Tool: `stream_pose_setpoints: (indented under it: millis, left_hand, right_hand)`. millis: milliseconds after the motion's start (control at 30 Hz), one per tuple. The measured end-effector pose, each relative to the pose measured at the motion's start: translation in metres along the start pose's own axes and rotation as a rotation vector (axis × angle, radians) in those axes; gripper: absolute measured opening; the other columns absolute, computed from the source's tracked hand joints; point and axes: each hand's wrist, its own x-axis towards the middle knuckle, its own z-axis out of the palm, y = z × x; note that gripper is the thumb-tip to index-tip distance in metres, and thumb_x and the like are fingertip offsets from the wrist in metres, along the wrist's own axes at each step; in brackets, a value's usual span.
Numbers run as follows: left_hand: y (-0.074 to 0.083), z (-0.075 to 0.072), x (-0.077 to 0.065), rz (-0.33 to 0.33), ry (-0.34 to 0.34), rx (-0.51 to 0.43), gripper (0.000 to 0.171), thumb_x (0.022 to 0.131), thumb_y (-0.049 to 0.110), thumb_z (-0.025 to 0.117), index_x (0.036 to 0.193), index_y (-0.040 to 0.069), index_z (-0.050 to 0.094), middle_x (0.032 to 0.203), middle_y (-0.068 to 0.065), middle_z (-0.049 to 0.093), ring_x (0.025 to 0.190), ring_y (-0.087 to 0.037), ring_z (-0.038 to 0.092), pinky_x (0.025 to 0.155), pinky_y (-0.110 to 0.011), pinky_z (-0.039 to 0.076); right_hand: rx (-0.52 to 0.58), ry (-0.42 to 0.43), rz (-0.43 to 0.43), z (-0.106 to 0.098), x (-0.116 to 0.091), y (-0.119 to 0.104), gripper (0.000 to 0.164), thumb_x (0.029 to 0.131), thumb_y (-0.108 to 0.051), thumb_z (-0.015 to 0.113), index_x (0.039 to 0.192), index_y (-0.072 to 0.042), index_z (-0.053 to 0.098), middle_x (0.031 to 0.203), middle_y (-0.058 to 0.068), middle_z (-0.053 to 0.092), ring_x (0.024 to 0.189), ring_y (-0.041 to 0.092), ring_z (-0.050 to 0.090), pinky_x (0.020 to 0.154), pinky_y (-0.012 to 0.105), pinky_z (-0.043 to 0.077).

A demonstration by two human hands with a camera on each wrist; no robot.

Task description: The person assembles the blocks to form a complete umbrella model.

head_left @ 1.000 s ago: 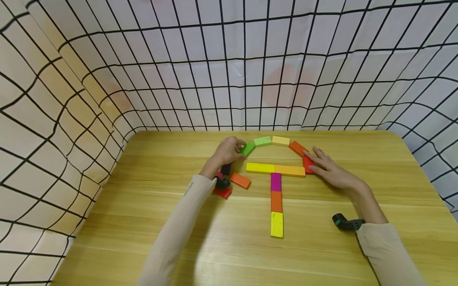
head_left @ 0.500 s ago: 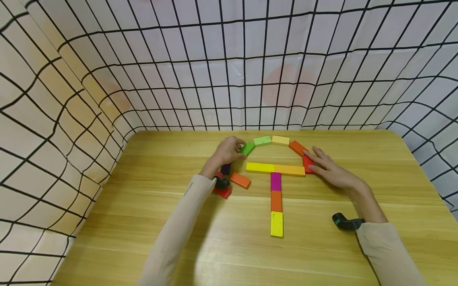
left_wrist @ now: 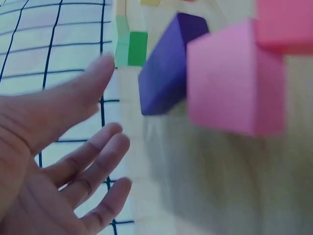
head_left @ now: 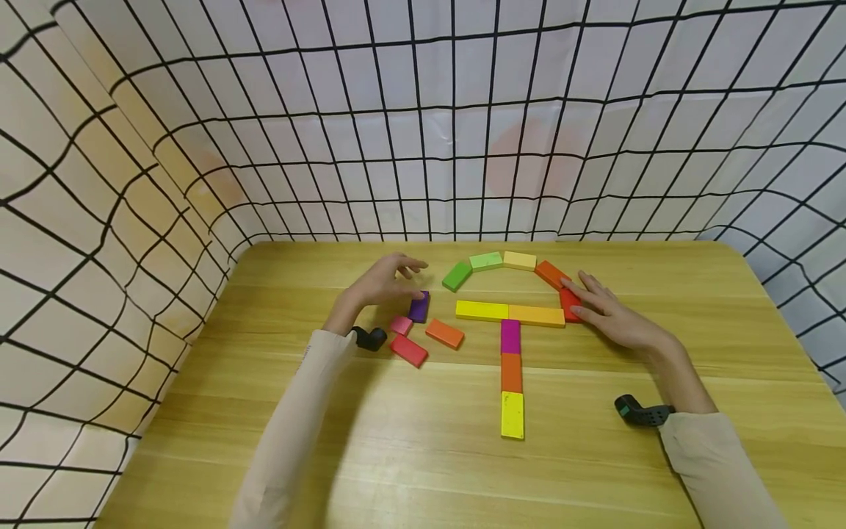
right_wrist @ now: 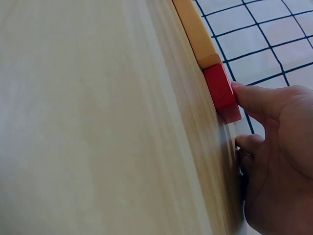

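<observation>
My left hand (head_left: pixel 386 281) hovers with spread fingers just above and left of a purple block (head_left: pixel 419 307), holding nothing. In the left wrist view the purple block (left_wrist: pixel 168 68) stands beside a pink block (left_wrist: pixel 225 78), apart from the fingers. A green block (head_left: pixel 457 276) lies at the left end of an arc with a light green block (head_left: pixel 486 261), a pale yellow block (head_left: pixel 520 261) and an orange-red block (head_left: pixel 552 275). At the arc's right end my right hand (head_left: pixel 615 314) rests against a red block (head_left: pixel 570 306); in the right wrist view the thumb touches this red block (right_wrist: pixel 222 88).
Inside the arc, a yellow block (head_left: pixel 482 311) and an amber block (head_left: pixel 537 316) form a bar. Below run magenta (head_left: pixel 510 336), orange and yellow blocks in a column. Loose orange (head_left: pixel 445 334), red (head_left: pixel 409 350) and pink blocks lie left. Black-gridded cloth (head_left: pixel 410 132) borders the wooden table.
My left hand has let go of the green block and moved left, uncovering the purple, pink and red blocks. The right hand stays at the red block.
</observation>
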Motion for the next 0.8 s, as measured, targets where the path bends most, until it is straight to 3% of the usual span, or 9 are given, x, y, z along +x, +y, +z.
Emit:
stream_pose_setpoints:
  millis: [233,800]
  left_hand:
    - [-0.012,0.006,-0.019,-0.044,-0.092,-0.030,0.069,0.086,0.017,0.086,0.148,0.008,0.057,0.134,-0.012,0.060,0.123,-0.031,0.056,0.108,-0.048,0.051]
    - [-0.011,0.016,-0.024,0.006,-0.047,0.001,0.055,0.086,0.015,0.085,0.137,0.004,0.066,0.124,-0.014,0.063,0.113,-0.029,0.060,0.096,-0.038,0.056]
  right_hand:
    - [-0.005,-0.002,-0.012,0.000,-0.001,0.001,0.063,0.111,-0.038,0.046,0.167,-0.029,0.019,0.174,0.008,-0.017,0.157,0.043,-0.026,0.113,0.083,-0.011]
    - [-0.045,0.003,-0.033,0.000,0.001,0.002,0.062,0.111,-0.034,0.046,0.167,-0.026,0.020,0.174,0.014,-0.015,0.156,0.049,-0.022,0.113,0.085,-0.007]
